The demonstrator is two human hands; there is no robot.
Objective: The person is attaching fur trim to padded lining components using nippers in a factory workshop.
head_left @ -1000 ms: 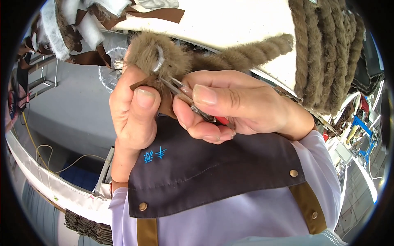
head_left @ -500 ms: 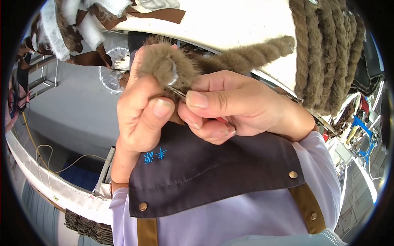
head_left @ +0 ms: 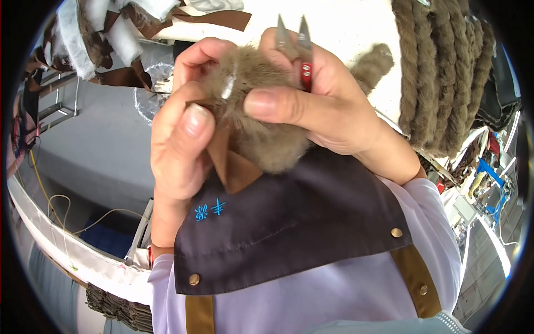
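A piece of grey-brown fur (head_left: 272, 147) is bunched between my hands in front of my chest, with a white streak on its upper left part. Brown fabric (head_left: 236, 167) hangs from its lower left side. My left hand (head_left: 183, 122) is closed on the fur's left edge, the thumb beside the fabric. With thumb and fingers my right hand (head_left: 334, 106) pinches the right side of the fur. The same hand also keeps hold of thread snips (head_left: 305, 53) with a red handle, their two blades apart and pointing up, away from the fur.
Rolls of brown fur (head_left: 439, 78) lie side by side at the right of the white table (head_left: 328, 16). Beyond my right hand shows a fur end (head_left: 375, 64). White wadding and brown fabric scraps (head_left: 125, 42) heap at the upper left. A dark apron (head_left: 289, 222) covers my chest.
The snips have swung from the fur's white streak up into my right palm, blades now upward. My right thumb now presses on the fur, which is turned, exposing more brown fabric.
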